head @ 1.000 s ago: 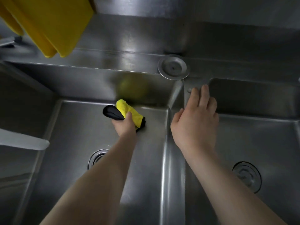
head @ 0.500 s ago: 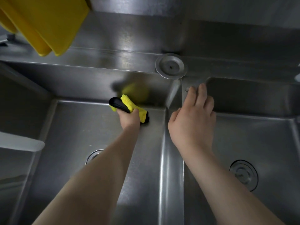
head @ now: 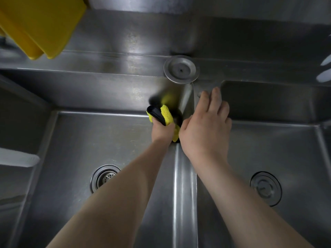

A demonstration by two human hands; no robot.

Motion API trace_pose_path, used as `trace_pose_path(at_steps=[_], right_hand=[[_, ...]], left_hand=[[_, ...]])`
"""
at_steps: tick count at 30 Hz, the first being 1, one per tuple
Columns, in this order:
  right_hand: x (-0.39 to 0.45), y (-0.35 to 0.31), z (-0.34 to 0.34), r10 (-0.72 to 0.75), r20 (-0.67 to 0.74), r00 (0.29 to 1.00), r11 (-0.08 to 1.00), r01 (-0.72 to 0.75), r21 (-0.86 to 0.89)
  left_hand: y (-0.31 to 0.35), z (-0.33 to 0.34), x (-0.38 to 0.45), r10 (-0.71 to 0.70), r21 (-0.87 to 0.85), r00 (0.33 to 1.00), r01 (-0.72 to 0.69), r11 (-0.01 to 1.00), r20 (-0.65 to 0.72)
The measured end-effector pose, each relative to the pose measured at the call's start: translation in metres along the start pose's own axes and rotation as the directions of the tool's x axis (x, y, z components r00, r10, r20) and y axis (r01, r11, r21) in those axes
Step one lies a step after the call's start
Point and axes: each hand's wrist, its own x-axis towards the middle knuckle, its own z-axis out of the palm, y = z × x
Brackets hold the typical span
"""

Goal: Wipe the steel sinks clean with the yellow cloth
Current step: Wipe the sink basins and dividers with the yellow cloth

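Note:
My left hand [head: 162, 132] grips the yellow cloth [head: 167, 115], which has a black edge, and presses it into the far right corner of the left steel sink [head: 80, 144]. The cloth's reflection shows on the sink's back wall. My right hand [head: 207, 129] rests flat, fingers spread, on the steel divider [head: 186, 185] between the two basins, and hides part of the cloth. The right steel sink [head: 268, 145] lies beyond that hand and holds nothing but its drain.
A round steel plug lid [head: 181, 69] sits on the back ledge above the divider. Yellow boards [head: 41, 24] lean at the top left. The left drain strainer [head: 104, 177] and right drain cover [head: 265, 187] lie in the basin floors. A white object [head: 18, 159] juts in at left.
My left hand has slid the cloth to the right along the back of the left sink into the corner by the divider. My right hand has stayed on the divider.

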Motion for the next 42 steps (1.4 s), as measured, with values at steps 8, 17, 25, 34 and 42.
trace_pose_path(at_steps=[8, 17, 25, 34, 42], right_hand=[[-0.001, 0.000, -0.002, -0.005, 0.007, 1.000, 1.000, 0.005, 0.009], [-0.001, 0.002, -0.003, -0.003, -0.008, 1.000, 0.997, 0.004, 0.072], [0.000, 0.004, -0.003, 0.023, -0.076, 0.997, 0.975, -0.006, 0.222], [-0.003, 0.008, -0.008, 0.098, -0.125, 0.987, 0.902, -0.034, 0.431], [-0.003, 0.012, -0.011, 0.161, -0.148, 0.976, 0.838, -0.056, 0.543]], left_hand=[[0.017, -0.014, -0.003, -0.012, 0.227, 0.988, -0.023, 0.974, 0.151], [0.053, -0.018, -0.030, -0.056, 0.111, 0.962, 0.026, 0.993, 0.269], [0.059, -0.030, -0.028, 0.087, 0.024, 0.951, -0.098, 0.995, 0.298], [0.076, -0.043, -0.049, 0.194, -0.152, 0.939, -0.156, 0.976, 0.285], [0.085, -0.051, -0.072, 0.277, -0.263, 0.919, -0.204, 0.943, 0.280]])
